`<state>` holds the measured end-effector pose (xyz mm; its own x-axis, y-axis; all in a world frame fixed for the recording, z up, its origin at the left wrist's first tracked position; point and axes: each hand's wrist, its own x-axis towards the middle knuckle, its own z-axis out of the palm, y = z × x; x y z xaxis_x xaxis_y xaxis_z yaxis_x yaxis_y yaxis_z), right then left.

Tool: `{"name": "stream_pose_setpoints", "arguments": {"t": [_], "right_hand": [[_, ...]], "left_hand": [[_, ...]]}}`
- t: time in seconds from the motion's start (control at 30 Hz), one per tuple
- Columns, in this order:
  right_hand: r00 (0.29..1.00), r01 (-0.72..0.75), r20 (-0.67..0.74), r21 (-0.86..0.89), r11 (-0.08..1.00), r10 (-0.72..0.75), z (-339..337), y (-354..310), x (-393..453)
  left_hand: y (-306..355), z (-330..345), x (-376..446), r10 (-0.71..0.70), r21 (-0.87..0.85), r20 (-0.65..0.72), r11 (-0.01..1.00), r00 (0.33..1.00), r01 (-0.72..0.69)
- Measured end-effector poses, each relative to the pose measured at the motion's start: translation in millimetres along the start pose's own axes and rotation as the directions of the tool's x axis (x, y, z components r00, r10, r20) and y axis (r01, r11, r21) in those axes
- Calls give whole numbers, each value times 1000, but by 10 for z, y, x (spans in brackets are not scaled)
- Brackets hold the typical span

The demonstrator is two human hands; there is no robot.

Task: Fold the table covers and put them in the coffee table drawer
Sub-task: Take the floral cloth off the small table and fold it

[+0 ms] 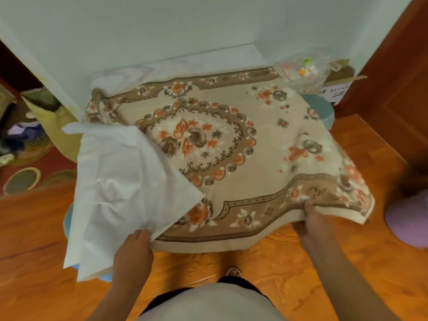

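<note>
Below you, spread over a low table that it hides completely, lies the floral table cover (231,140), beige with orange and brown flowers and a darker border. Your left hand (136,249) has its grip closed on the near left edge of the cover, where a corner is turned back so its plain white underside (120,181) faces up and hangs toward the wooden floor (324,262). Your right hand (310,216) pinches the near right edge, thumb on top and fingers tucked under the hem. The far edge of the cover reaches the white wall (185,31). A cardboard box (338,86) sits beyond the far right corner, beside a wooden door (398,77).
</note>
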<state>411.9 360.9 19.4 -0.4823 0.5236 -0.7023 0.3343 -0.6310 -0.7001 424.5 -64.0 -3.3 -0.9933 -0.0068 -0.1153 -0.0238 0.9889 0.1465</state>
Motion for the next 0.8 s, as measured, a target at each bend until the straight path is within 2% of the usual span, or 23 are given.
{"name": "stream_pose_setpoints", "arguments": {"t": [0.1,0.13,0.23,0.47,0.5,0.57,0.63,0.67,0.73,0.8], "right_hand": [[980,51,-195,4,999,-49,-642,370,-327],[958,26,-286,42,999,-13,-866,470,-379],[891,-44,-441,158,986,110,-1302,750,-705],[781,88,-624,122,989,7,-1718,1675,-1990],[737,88,-675,49,995,-32,-1858,1805,-2198],[602,66,-762,-250,966,-238,-2224,1989,-2608],[435,-7,-727,-593,805,-531,-2618,2073,-3089],[360,-55,-631,-750,660,-687,-2797,2056,-3346],[284,-32,-417,-904,426,-864,-3097,1938,-3841],[272,29,-420,-896,443,-866,-3334,1741,-4285]], "left_hand": [[-224,-48,-86,-30,-34,10,999,999,30],[-292,-45,-141,-8,-40,21,999,1000,8],[-463,-26,-370,101,-49,46,994,994,-99],[-1008,79,-800,272,-132,54,956,961,-263],[-1060,53,-894,304,-156,48,943,951,-294],[-1053,-72,-1147,336,-214,30,922,941,-322],[-916,-318,-1451,354,-249,1,906,935,-343],[-811,-482,-1576,384,-245,-20,893,923,-377],[-554,-841,-1713,483,-208,-67,849,873,-485],[-245,-1210,-1842,557,-217,-127,792,821,-571]]}}
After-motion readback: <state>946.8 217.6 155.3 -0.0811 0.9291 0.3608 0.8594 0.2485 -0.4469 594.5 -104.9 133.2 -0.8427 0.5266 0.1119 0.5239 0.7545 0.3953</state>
